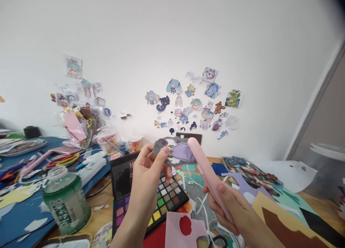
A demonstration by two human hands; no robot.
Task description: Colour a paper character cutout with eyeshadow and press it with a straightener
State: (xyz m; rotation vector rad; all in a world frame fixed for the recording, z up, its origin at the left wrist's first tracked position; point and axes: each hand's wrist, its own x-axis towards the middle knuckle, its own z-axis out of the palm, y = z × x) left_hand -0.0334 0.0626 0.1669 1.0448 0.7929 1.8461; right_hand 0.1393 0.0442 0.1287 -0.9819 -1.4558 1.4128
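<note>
Raised above the table, my left hand (pixel 153 167) pinches a grey felt cutout (pixel 159 145) between thumb and fingers. A purple piece (pixel 182 152) with dark outlines lies on its face, beside a pale patch. My right hand (pixel 229 205) is wrapped round a long pink wand-like tool (pixel 206 169) with a rounded tip. That tip overlaps the right end of the cutout in view; whether they touch I cannot tell. Beneath my hands lies an open palette (pixel 169 201) of coloured pans, partly hidden by my left forearm.
A green glass jar (pixel 66 201) stands at left, near a white power strip (pixel 93 169). White cables (pixel 201 205) run under the tool. Pink paper (pixel 172 226) and brown felt (pixel 285 226) lie in front; a tray of cutouts (pixel 248 172) sits behind. Stickers cover the wall (pixel 121 61).
</note>
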